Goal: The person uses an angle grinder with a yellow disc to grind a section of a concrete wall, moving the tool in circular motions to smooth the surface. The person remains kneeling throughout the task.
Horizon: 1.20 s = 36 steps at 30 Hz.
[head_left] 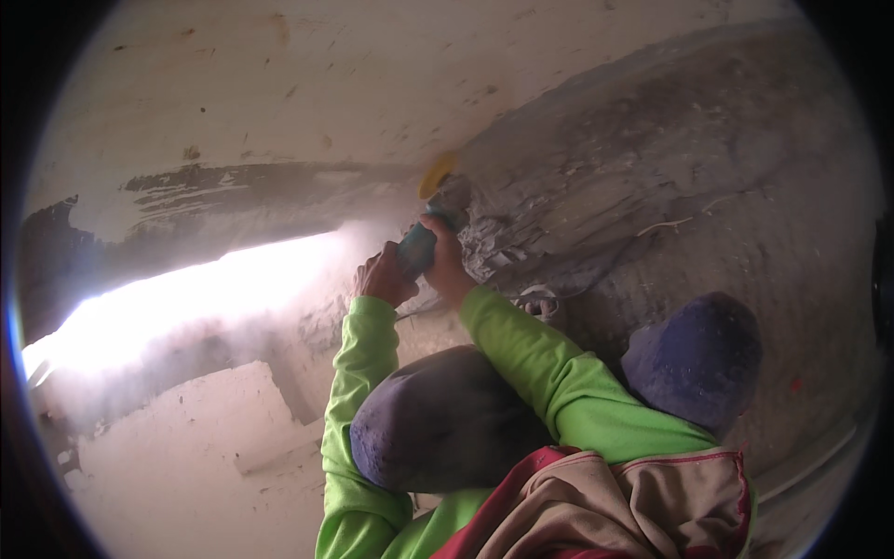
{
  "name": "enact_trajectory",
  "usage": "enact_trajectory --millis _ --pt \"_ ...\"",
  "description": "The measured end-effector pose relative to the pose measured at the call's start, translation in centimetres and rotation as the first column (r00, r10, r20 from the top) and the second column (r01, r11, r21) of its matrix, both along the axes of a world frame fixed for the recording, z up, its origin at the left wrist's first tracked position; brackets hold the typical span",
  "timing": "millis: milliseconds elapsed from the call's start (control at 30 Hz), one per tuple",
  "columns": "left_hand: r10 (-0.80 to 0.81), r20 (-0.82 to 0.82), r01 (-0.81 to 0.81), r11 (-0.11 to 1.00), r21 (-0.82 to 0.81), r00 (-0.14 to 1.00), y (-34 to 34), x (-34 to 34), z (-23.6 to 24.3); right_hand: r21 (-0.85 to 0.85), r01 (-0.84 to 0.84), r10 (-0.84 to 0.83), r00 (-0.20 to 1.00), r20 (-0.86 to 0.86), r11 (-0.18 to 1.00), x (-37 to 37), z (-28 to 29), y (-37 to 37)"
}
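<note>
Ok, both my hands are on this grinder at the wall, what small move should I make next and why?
Probably ease the grinder a little further left along the groove. Your left hand and right hand both grip it, with its yellow guard right where the rough chipped wall meets the dark groove running left. Dust hides the cutting edge, so go slowly.

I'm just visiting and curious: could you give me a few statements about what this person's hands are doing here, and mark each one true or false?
1. Both hands grip a teal power tool. True: left hand and right hand hold it.
2. The tool's guard is red. False: it is yellow.
3. The sleeves are bright green. True.
4. The tool lies on the floor. False: it is held against the grey wall.
5. Dust hangs near the bright opening. True.
</note>
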State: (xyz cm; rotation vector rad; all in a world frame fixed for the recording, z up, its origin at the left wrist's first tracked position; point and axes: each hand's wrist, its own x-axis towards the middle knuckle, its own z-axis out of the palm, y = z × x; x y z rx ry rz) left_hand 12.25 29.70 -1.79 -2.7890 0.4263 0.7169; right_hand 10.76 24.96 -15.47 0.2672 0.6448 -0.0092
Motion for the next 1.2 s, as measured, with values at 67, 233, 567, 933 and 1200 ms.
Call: enact_trajectory --millis 67,233,567,933,1200 --pt "0.017 0.014 -0.017 1.0 -0.002 1.0 1.0 -0.3 0.1 -0.009 -0.032 0.031 0.999 -0.039 0.999 0.1 0.3 0.8" --pt "0.026 0.017 -0.026 1.0 -0.003 1.0 2.3 -0.5 -0.4 -0.002 -0.068 0.067 0.997 -0.047 0.998 0.1 -0.1 1.7" --pt "-0.006 -0.022 0.006 1.0 0.013 1.0 -0.3 0.1 -0.4 -0.022 0.013 -0.013 1.0 -0.021 1.0 0.4 -1.5 0.3" --pt "0.083 0.015 -0.083 0.996 0.01 0.996 2.9 -1.0 -0.4 0.035 -0.073 0.074 0.997 -0.035 0.997 0.3 -1.0 3.5" --pt "0.142 0.013 -0.142 0.99 0.015 0.99 4.5 -1.5 -0.7 -0.028 -0.141 0.139 0.988 -0.063 0.99 0.1 -0.5 4.4"
